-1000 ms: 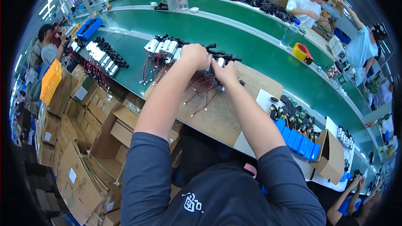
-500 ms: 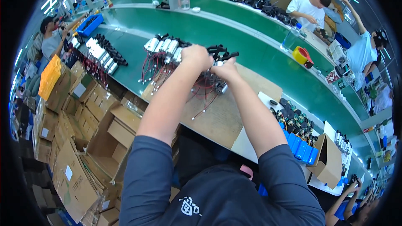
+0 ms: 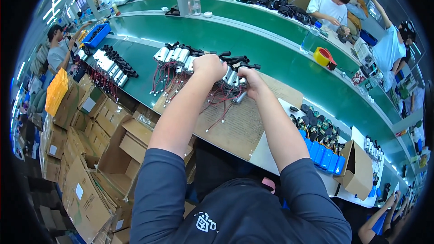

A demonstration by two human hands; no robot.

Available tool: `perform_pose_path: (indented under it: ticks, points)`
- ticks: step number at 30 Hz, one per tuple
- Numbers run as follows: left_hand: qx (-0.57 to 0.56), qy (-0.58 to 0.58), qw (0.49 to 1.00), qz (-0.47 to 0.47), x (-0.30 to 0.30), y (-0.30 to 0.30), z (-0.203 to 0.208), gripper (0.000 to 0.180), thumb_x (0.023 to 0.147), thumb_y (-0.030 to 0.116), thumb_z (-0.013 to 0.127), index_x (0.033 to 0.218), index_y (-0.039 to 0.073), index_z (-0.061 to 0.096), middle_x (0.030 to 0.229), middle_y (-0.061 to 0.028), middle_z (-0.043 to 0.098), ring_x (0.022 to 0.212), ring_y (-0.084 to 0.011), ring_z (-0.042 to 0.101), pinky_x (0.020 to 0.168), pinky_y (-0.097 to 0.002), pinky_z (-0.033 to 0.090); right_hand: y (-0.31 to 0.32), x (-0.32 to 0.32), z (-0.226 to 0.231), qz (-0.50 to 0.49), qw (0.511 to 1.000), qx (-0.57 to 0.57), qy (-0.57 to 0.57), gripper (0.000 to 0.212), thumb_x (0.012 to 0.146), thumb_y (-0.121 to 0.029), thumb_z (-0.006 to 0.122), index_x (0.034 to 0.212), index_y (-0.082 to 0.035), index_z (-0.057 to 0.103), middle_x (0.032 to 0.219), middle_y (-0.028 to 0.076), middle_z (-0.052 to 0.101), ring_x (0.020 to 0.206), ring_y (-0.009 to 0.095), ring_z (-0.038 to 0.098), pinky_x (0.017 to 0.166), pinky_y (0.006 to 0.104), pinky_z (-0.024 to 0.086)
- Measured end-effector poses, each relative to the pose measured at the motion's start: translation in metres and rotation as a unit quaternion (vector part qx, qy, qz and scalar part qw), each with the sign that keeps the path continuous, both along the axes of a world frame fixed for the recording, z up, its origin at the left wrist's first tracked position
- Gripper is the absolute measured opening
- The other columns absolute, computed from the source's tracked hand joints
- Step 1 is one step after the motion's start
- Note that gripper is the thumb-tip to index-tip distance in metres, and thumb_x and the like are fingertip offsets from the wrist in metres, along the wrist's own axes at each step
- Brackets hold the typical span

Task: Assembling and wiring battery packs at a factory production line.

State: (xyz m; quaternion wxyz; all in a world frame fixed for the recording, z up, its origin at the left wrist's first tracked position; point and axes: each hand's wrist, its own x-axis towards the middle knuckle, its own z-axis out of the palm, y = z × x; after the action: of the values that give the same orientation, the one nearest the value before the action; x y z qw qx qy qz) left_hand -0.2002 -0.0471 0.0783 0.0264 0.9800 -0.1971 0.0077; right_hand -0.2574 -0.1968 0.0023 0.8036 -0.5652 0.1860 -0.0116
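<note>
My left hand (image 3: 210,67) is closed over the row of silver cylindrical motors with black tube ends, its fingertips mostly hidden behind its back. To its right, my right hand (image 3: 253,81) curls its fingers and thumb round the right end of the same cluster, at a silver motor (image 3: 233,79). Thin red and dark wires (image 3: 221,104) with small white plugs trail from the cluster onto a brown board (image 3: 235,124). Left of my hands, more silver motors (image 3: 174,55) lie side by side, their black ends pointing away from me.
Another row of motors (image 3: 110,70) lies on the green bench (image 3: 144,70) at left, near a blue bin (image 3: 96,35). At right are blue battery packs (image 3: 323,156), black round parts (image 3: 316,119) and a carton (image 3: 355,171). Cardboard boxes (image 3: 86,190) fill the lower left. Co-workers sit across the bench.
My right hand has shifted slightly right and down along the motors, with its fingers more curled. My left hand stays over the cluster, and the whole view has tilted a little.
</note>
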Motion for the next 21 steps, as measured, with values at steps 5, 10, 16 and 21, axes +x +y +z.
perform_pose_path:
  ticks: [5, 10, 16, 21]
  points:
    - [0.011, 0.013, 1.0, -0.011, 0.007, 0.002, 0.009, 0.047, 0.089, 0.046, 0.05, 0.096, 0.006, 0.073, 0.1, -0.015, 0.071, 0.094, -0.0281, 0.069, 0.077, -0.041, 0.054, -0.014, -0.005, -0.006, 0.018, 0.974, 0.224, -0.037, 0.024, 0.069, -0.01, 0.065, 0.091, -0.005, 0.057, 0.088, 0.008, 0.062, 0.073, 0.02, 0.062, 0.065, 0.0396, 0.052]
    - [-0.023, -0.059, 0.997, -0.049, -0.011, 0.005, 0.014, 0.046, 0.086, 0.04, 0.056, 0.117, 0.007, 0.063, 0.124, -0.0213, 0.059, 0.115, -0.0342, 0.057, 0.091, -0.0457, 0.048, 0.005, -0.007, 0.004, 0.003, 0.999, 0.042, -0.012, 0.038, 0.071, -0.002, 0.068, 0.106, -0.002, 0.054, 0.099, 0.012, 0.062, 0.083, 0.025, 0.065, 0.07, 0.0422, 0.055]
    - [-0.072, -0.136, 0.967, -0.202, -0.024, -0.003, -0.048, 0.067, 0.084, 0.034, 0.061, 0.142, 0.006, 0.041, 0.151, -0.0247, 0.029, 0.139, -0.0396, 0.03, 0.112, -0.0517, 0.026, 0.003, -0.012, -0.01, -0.076, 0.997, -0.032, 0.01, 0.057, 0.071, 0.004, 0.071, 0.123, -0.001, 0.048, 0.105, 0.013, 0.063, 0.093, 0.028, 0.063, 0.067, 0.0449, 0.056]
    - [-0.049, -0.096, 0.976, -0.19, -0.028, -0.003, -0.046, 0.08, 0.084, 0.045, 0.06, 0.147, 0.006, 0.032, 0.154, -0.0234, 0.025, 0.141, -0.0399, 0.026, 0.113, -0.0527, 0.024, -0.003, -0.036, -0.002, -0.081, 0.996, -0.043, 0.011, 0.051, 0.071, 0.004, 0.073, 0.116, 0.001, 0.051, 0.099, 0.013, 0.063, 0.088, 0.025, 0.064, 0.067, 0.0423, 0.056]
